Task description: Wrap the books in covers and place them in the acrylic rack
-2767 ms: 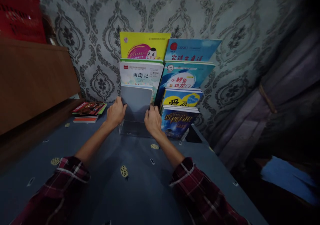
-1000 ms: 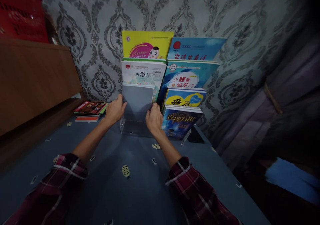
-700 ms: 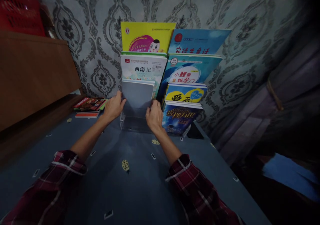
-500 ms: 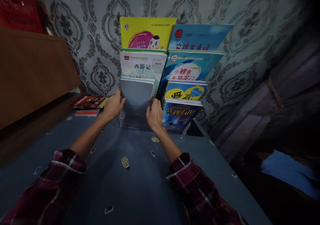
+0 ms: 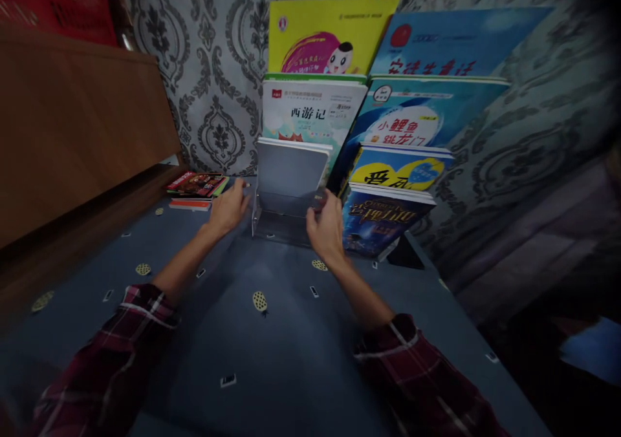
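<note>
The grey book is standing in the clear stand's front-left slot w/ the left hand hovering open just beside it and the right hand loosely curled at its lower right edge, probably only brushing it, not gripping. A knock from either hand could be tipping the book fwd, since nothing is propping its face. The stand is sitting on a blue patterned table cover against damask wallpaper, a wooden cabinet to the left.
</note>
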